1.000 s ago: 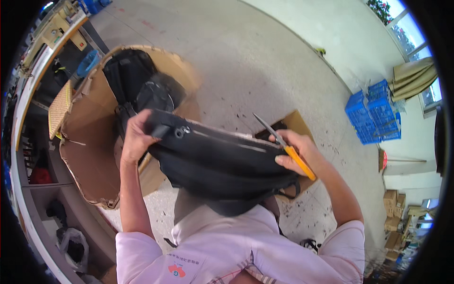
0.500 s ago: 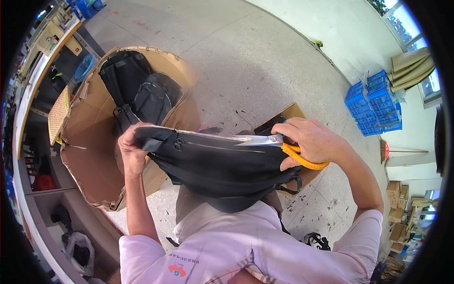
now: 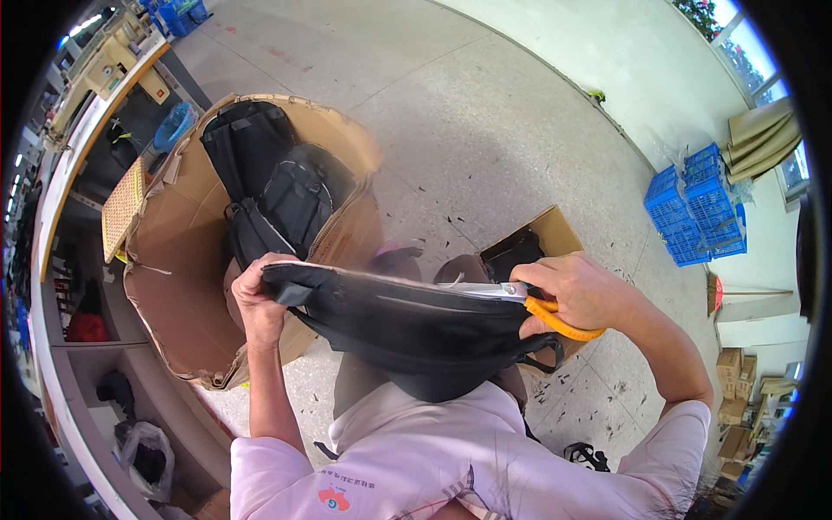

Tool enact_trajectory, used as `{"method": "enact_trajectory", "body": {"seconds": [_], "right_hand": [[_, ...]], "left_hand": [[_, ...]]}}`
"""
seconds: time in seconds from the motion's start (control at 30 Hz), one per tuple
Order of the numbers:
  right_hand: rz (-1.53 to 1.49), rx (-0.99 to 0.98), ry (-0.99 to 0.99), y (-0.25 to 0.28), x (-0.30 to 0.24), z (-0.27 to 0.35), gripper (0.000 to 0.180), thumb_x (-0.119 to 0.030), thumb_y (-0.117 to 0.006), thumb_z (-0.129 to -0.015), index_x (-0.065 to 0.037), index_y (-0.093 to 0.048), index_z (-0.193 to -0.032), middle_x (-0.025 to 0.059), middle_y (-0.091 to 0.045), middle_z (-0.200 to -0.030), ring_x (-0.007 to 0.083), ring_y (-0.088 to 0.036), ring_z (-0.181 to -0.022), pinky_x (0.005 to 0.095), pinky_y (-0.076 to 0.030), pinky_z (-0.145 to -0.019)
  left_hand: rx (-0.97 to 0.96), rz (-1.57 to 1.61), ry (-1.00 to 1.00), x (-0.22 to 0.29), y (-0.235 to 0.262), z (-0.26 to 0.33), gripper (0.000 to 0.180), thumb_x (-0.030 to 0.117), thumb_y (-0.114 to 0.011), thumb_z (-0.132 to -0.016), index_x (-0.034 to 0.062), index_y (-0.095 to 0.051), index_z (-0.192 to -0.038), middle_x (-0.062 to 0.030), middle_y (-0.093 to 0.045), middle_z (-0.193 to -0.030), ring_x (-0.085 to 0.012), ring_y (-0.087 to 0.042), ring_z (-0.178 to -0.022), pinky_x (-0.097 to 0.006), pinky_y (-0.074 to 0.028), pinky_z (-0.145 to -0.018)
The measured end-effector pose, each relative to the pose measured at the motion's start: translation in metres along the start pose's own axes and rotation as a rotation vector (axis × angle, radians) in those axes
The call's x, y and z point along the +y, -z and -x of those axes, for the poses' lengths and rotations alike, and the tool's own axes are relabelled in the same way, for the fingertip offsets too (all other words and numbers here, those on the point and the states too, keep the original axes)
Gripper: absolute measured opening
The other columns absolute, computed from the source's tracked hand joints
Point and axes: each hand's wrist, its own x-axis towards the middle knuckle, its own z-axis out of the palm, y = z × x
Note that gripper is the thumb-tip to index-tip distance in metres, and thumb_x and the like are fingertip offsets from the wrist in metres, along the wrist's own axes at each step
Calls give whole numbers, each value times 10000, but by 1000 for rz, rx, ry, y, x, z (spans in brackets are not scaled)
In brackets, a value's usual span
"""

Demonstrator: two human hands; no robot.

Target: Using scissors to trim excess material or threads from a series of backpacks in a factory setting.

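Note:
A black fabric bag lies across my lap, its long pale-edged seam stretched from left to right. My left hand is closed on the bag's left end, beside a short strap. In my right hand is a pair of scissors with orange handles. Their silver blades point left along the seam near the bag's right end. Whether the blades are apart is hard to make out. A small strap loop hangs from the bag's right end, below the scissors.
A big open carton stands at left with several black bags inside. Beyond my right hand is a smaller carton holding dark stuff. Dark scraps litter the floor. Blue crates are stacked by the wall; a workbench runs along the left.
The whole scene sits slightly lower and farther right in the picture. Both hands keep their holds, and the scissors stay at the seam near the bag's right end.

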Motion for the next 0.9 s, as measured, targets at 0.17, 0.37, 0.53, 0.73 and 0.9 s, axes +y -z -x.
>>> {"method": "enact_trajectory", "body": {"seconds": [0.17, 0.37, 0.53, 0.73, 0.9], "right_hand": [[47, -94, -32, 14, -9, -4, 614, -547, -668, -670, -65, -493, -1007, 124, -534, -782, 302, -553, -803, 378, -433, -673], [-16, -153, 29, 12, -14, -16, 636, -573, -654, -673, -61, -487, -1011, 129, -530, -801, 311, -544, -821, 379, -430, -694], [-90, -131, 43, 6, -14, -18, 536, -528, -640, -714, -49, -509, -917, 123, -536, -695, 304, -558, -685, 364, -436, -615], [-24, -101, 40, 3, -18, -16, 528, -515, -645, -716, -41, -504, -898, 128, -524, -672, 298, -554, -659, 363, -436, -587], [58, -19, 87, 4, -27, -20, 582, -548, -643, -697, -35, -490, -925, 141, -528, -709, 312, -557, -677, 373, -443, -578]], "left_hand": [[-1, -40, -63, 8, -4, 5, 252, -103, -630, -528, -9, -615, -762, -70, -627, -758, -129, -574, -701, -231, -439, -692], [19, -104, -111, 11, -3, 11, 235, -43, -657, -549, -4, -614, -777, -80, -623, -775, -137, -545, -700, -240, -427, -665], [56, -95, -105, 9, -3, 15, 237, -41, -670, -552, -8, -614, -780, -79, -626, -770, -139, -556, -701, -237, -432, -673], [64, -32, -81, 11, -7, 16, 226, -40, -675, -553, -10, -613, -768, -81, -625, -759, -140, -565, -693, -242, -439, -664], [61, -71, -88, 13, -6, 18, 209, -31, -675, -556, -9, -607, -753, -85, -625, -753, -147, -569, -696, -245, -445, -663]]}}
